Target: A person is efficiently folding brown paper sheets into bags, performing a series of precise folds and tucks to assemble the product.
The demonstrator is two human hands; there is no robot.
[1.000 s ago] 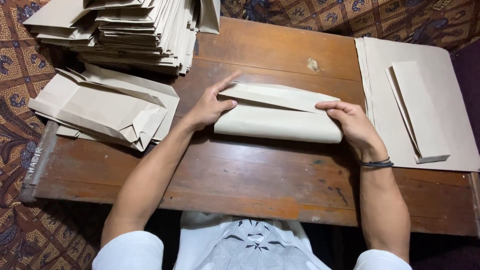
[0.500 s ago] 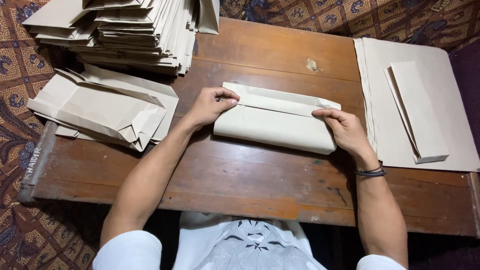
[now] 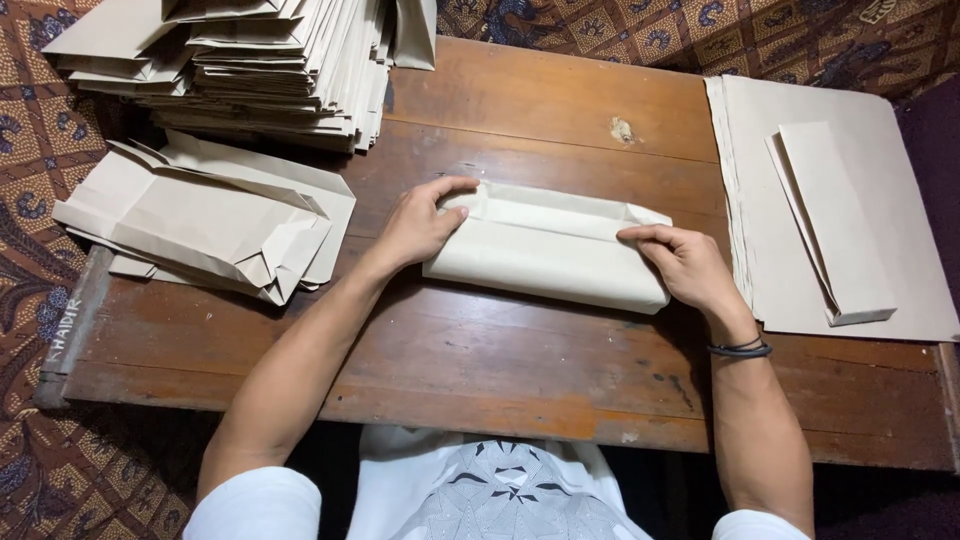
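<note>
Your left hand (image 3: 418,225) and right hand (image 3: 683,262) have slid to the 2 ends of the folded paper (image 3: 545,255), fingers pressing it flat at mid-table (image 3: 520,370), clenched on nothing. The top flap, open 1 second ago, now lies creased down; a finished pile (image 3: 210,215) sits left.

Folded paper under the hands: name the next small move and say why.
Probably run the right hand leftward along the top flap toward the left hand, pressing the crease flat. The folded paper lies on the wooden table with both hands pinning its ends, and the flap's middle looks unpressed.
</note>
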